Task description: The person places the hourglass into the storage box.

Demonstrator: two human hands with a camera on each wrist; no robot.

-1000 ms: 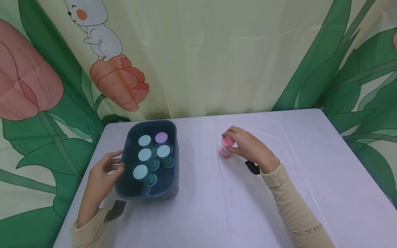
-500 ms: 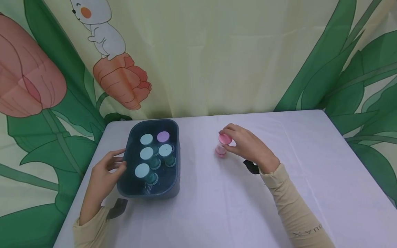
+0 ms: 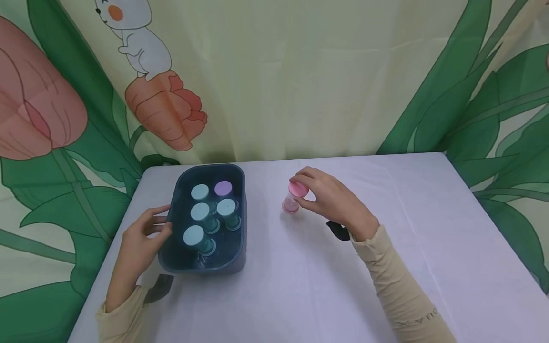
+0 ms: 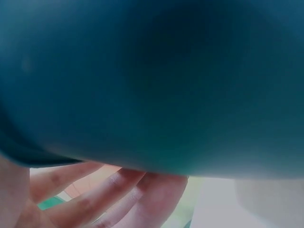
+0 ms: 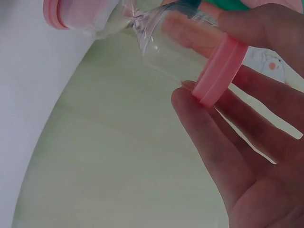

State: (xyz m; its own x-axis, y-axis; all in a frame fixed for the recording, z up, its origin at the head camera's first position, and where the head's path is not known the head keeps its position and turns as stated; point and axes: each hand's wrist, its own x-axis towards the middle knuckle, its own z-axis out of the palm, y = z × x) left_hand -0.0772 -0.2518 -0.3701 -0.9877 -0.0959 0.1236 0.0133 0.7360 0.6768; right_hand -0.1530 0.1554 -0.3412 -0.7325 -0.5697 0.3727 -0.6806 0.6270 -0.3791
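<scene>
In my right hand [image 3: 332, 200] is a small sand timer [image 3: 290, 205], clear with pink end caps, gripped by its upper cap between thumb and fingers. The right wrist view shows its glass waist and pink sand in the lower bulb [image 5: 83, 14]. It leans slightly; whether its base touches the table cannot be told. My left hand [image 3: 139, 245] rests against the left outer wall of a dark blue bin [image 3: 240, 259], fingers fairly straight and spread. Inside the bin stand several more sand timers, with light blue caps [image 3: 200, 212] and one purple cap [image 3: 223, 188].
A white cloth covers the table [image 3: 343, 295], whose far edge meets a printed curtain [image 3: 283, 85] with tulips, a rabbit and a carrot. The bin's right rim lies between the two hands. In the left wrist view, the bin wall [image 4: 190, 95] fills most of the picture.
My right hand has moved left toward the bin, carrying the pink sand timer along. The left hand has kept its place at the bin.
</scene>
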